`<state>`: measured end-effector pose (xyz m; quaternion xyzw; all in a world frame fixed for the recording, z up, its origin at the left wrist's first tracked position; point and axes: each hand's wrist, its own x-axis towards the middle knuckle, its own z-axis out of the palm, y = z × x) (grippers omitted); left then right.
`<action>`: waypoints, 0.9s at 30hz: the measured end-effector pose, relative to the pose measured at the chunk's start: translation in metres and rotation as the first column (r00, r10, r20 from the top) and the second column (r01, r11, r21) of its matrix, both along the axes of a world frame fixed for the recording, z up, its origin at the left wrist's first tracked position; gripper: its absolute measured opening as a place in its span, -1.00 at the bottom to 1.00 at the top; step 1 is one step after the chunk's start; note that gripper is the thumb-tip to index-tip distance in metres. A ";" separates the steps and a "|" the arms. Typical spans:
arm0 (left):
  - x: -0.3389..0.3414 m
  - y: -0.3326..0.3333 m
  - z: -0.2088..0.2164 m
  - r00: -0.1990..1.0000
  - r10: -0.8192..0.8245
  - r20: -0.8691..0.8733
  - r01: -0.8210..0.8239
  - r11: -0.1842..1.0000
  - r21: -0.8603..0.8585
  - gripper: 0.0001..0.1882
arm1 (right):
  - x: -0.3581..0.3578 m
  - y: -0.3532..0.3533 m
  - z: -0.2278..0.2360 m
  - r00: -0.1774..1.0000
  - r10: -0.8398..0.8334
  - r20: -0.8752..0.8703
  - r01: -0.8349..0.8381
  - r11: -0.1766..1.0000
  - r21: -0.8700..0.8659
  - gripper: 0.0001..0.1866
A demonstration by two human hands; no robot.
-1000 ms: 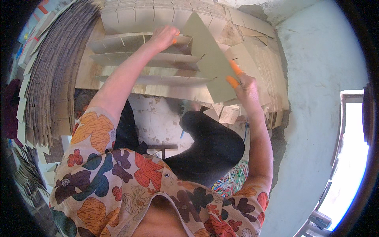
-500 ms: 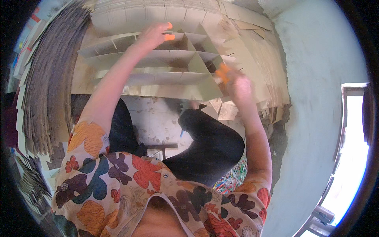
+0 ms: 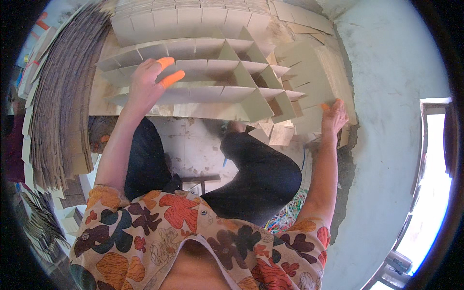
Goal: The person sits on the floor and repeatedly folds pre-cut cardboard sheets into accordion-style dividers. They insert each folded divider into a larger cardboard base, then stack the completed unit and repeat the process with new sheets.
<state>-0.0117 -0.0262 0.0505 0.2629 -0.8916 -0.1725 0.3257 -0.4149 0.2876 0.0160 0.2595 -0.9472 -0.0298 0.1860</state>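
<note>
Three long slotted cardboard strips (image 3: 193, 95) stand on edge side by side, crossed near their right ends by two shorter cardboard dividers (image 3: 247, 79). My left hand (image 3: 145, 87) hovers over the left part of the near strips, its fingers apart. Orange finger covers sit on two of its fingertips. Over to the right, my right hand (image 3: 334, 117) is bent closed at the near edge of a stack of flat slotted cardboard pieces (image 3: 309, 77). It pinches the top piece there. One orange fingertip cover shows on it; the other fingertips are partly hidden.
A tall row of packed cardboard sheets (image 3: 63, 96) lines the left side. More slotted strips (image 3: 193, 21) stand along the back. A pale wall (image 3: 391, 121) rises close on the right. Below the work surface are my dark-trousered legs (image 3: 261, 179) and a heap of coloured strips (image 3: 287, 212).
My left hand has moved nearer and to the left. My right hand has left the nearer-right divider, now seated across the long strips, and moved right to the flat stack.
</note>
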 end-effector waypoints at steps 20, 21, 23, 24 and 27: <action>-0.023 0.025 -0.058 0.961 -0.268 0.065 0.269 0.963 -0.006 -0.81 | 0.165 -0.134 0.109 0.551 0.756 0.354 -0.549 0.648 -0.528 -0.48; -0.024 0.025 -0.060 0.965 -0.254 0.069 0.255 0.967 0.003 -0.82 | 0.171 -0.138 0.110 0.540 0.744 0.393 -0.519 0.662 -0.541 -0.48; -0.025 0.026 -0.061 0.970 -0.229 0.076 0.228 0.973 0.020 -0.83 | 0.176 -0.143 0.105 0.507 0.754 0.419 -0.524 0.655 -0.544 -0.48; -0.026 0.026 -0.061 0.973 -0.216 0.079 0.215 0.976 0.012 -0.84 | 0.177 -0.144 0.103 0.491 0.757 0.431 -0.526 0.652 -0.546 -0.48; -0.026 0.027 -0.059 0.977 -0.198 0.080 0.199 0.980 0.002 -0.86 | 0.174 -0.148 0.094 0.449 0.765 0.462 -0.551 0.644 -0.531 -0.47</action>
